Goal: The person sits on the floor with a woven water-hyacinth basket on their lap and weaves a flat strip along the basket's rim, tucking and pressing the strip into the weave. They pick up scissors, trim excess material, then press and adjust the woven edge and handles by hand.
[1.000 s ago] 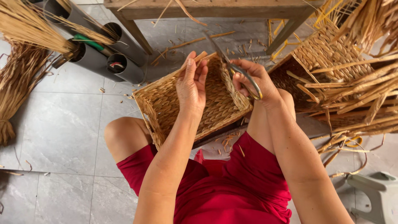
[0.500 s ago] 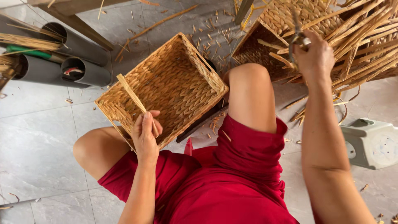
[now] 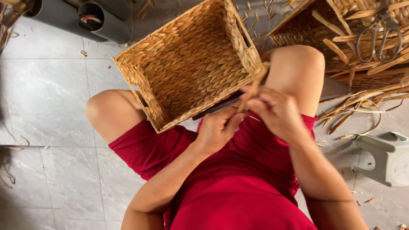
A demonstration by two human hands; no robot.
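Note:
A rectangular woven straw basket (image 3: 187,64) rests between my knees, its open side toward me. A loose straw strand (image 3: 254,85) hangs from its near right corner. My right hand (image 3: 277,111) pinches that strand just below the corner. My left hand (image 3: 218,130) meets it from the left, fingers closed at the strand's lower end under the basket's near rim. I sit in red shorts with both knees bare.
A second woven basket (image 3: 306,30) lies at upper right under loose straw, with metal scissors (image 3: 377,36) on top. Grey pipes (image 3: 102,21) lie at upper left. A grey plastic stool (image 3: 385,157) stands at right. Straw scraps litter the grey tile floor.
My right hand left the scissors on the straw pile and came down to the basket's corner. My left hand moved from the basket's left rim to join it on the strand.

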